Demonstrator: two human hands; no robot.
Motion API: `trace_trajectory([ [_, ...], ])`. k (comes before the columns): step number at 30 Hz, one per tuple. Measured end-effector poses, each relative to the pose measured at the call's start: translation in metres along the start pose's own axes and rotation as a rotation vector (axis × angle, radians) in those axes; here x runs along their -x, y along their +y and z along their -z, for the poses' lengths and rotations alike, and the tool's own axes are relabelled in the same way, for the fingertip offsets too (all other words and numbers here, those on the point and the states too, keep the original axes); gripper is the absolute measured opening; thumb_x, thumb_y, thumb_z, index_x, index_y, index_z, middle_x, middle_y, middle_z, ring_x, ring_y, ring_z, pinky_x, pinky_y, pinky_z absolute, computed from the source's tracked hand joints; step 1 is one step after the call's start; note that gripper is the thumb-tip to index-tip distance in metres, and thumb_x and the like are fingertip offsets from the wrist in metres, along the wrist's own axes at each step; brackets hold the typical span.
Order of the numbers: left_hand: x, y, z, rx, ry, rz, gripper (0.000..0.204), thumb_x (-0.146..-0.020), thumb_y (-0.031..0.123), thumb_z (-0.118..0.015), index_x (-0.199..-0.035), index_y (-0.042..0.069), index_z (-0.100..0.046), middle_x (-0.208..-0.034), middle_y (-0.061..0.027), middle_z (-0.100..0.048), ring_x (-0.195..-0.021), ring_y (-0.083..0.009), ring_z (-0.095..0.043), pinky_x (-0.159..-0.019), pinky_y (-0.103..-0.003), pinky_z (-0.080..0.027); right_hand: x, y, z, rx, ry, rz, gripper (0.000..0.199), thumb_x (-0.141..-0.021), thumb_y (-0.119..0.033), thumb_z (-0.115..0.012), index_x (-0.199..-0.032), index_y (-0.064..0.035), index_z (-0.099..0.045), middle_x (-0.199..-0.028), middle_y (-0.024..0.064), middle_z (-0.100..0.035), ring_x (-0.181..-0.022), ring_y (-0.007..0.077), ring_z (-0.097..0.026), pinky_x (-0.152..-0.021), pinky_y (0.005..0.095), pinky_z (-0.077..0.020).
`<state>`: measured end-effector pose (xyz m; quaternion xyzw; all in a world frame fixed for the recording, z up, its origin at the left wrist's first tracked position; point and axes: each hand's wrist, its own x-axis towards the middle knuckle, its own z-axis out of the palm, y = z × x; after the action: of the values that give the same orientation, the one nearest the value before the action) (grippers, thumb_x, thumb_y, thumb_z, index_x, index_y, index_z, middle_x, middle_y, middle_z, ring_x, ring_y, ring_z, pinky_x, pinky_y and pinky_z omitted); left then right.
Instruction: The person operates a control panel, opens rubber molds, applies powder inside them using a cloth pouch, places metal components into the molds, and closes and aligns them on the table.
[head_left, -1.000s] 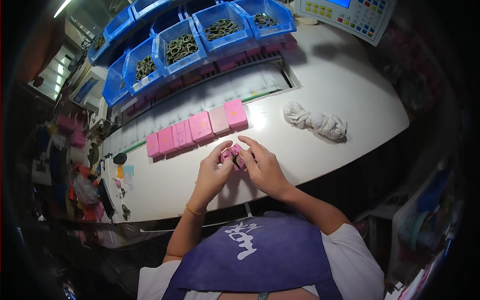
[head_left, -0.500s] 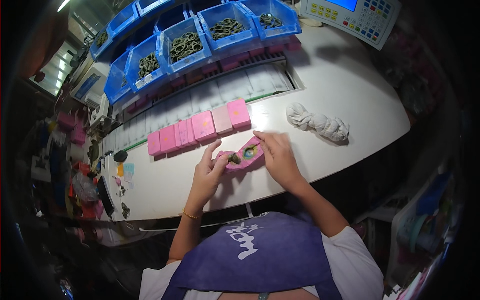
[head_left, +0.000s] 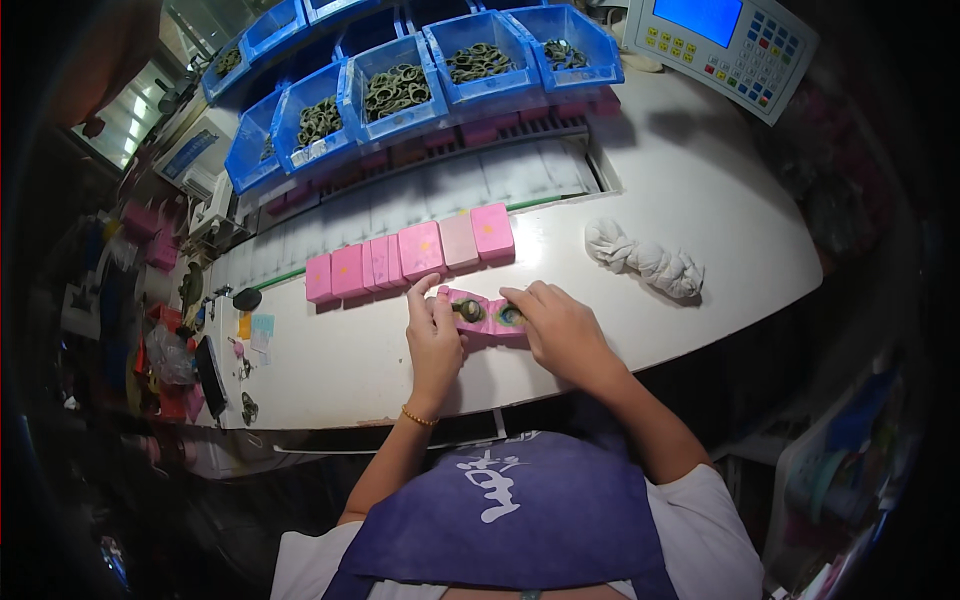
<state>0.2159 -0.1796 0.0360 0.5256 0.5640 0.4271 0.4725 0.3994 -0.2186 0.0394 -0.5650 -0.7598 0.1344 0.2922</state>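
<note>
A pink rubber mould [head_left: 490, 322] lies spread open between my hands, just above or on the white table. In its left half sits a dark green ring [head_left: 468, 311], its band partly covered by my fingers. The right half has a round hollow with a bluish-green stain around it. My left hand [head_left: 434, 350] grips the mould's left end, thumb beside the ring. My right hand [head_left: 562, 325] holds the right end, fingers over its upper edge. A row of closed pink moulds [head_left: 420, 250] stands just beyond my hands.
Blue bins [head_left: 392, 95] of dark green rings stand at the back, above a recessed pale panel [head_left: 400, 190]. A twisted white cloth [head_left: 645, 262] lies to the right. The keypad device [head_left: 725, 50] is at the far right. Small items [head_left: 247, 370] lie near the table's left edge.
The mould's right half has swung down, so both halves now lie nearly level. My right hand has lowered with it. The whole view has shifted slightly.
</note>
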Motion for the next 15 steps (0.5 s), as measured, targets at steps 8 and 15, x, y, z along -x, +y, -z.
trace_trajectory([
  [8, -0.019, -0.02, -0.016, 0.192, -0.064, -0.414, 0.032, -0.106, 0.017, -0.044, -0.135, 0.006, -0.049, -0.081, -0.0001, -0.06, -0.059, -0.0089, -0.053, -0.055, -0.025, -0.046, 0.018, 0.024, 0.008, -0.805, -0.245, -0.35, 0.047, -0.106, -0.026, -0.046, -0.149, -0.0064, -0.039, -0.096, 0.0109, -0.065, -0.076, 0.0153, -0.061, -0.07, 0.0307, -0.051],
  [15, 0.001, -0.003, -0.031, -0.177, -0.21, -0.504, 0.032, -0.104, 0.015, -0.047, -0.135, 0.005, -0.049, -0.065, -0.0047, -0.056, -0.053, -0.0126, -0.052, -0.052, -0.028, -0.043, 0.009, 0.008, 0.003, -0.923, -0.219, -0.345, 0.046, -0.104, -0.036, -0.053, -0.139, -0.0061, -0.053, -0.084, 0.0101, -0.065, -0.062, 0.012, -0.059, -0.058, 0.028, -0.047],
])
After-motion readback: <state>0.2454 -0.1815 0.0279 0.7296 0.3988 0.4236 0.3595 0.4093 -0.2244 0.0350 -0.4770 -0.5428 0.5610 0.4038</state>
